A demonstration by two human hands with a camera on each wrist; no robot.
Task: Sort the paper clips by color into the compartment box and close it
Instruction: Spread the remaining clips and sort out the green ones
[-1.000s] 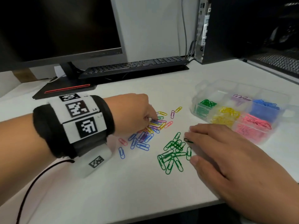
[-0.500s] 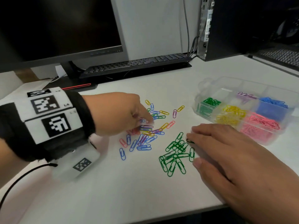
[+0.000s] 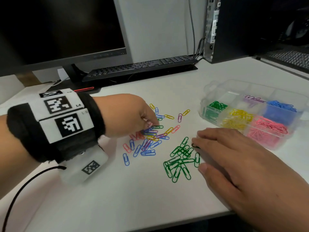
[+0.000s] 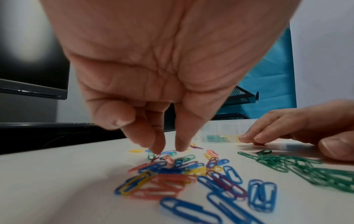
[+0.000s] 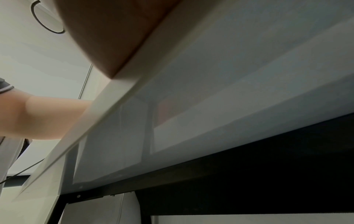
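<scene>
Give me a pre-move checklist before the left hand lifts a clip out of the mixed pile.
1. Left hand over mixed pile: ok.
2. Fingers closed on a single clip: cannot tell.
3. Compartment box lid open: ok.
4. Right hand flat on the table, clear of the mixed pile: ok.
5. Green clips kept apart from the mixed pile: ok.

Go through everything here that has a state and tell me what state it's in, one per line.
compartment box: open, partly filled
green clip pile: loose on desk
mixed clips: unsorted on desk
left hand: fingertips down in mixed clips
right hand: flat on desk
monitor: dark
</scene>
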